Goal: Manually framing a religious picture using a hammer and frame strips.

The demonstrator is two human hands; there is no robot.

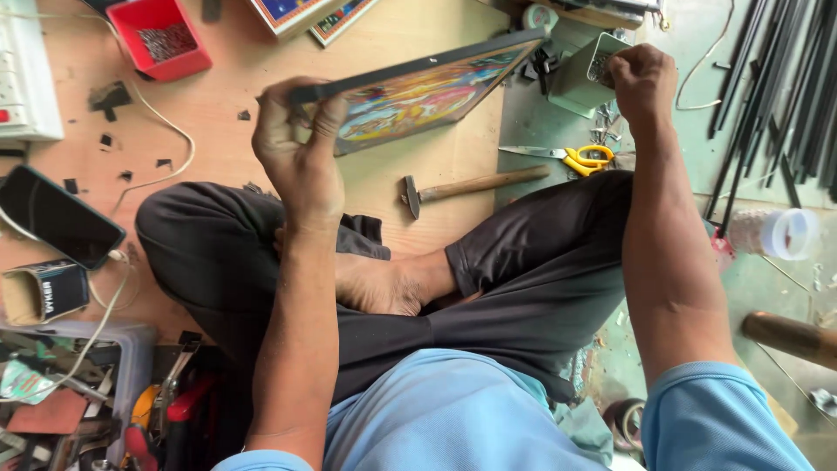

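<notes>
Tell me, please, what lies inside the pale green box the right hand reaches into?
The pale green box shows a few small dark metal pieces at its mouth; the right hand covers the rest.

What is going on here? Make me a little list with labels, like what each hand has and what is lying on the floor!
left hand: holds the framed picture by its near corner, tilted up off the floor
right hand: fingers in a pale green box
floor: hammer, yellow-handled scissors, red tray, black phone
person: sits cross-legged, dark trousers, blue shirt
</notes>
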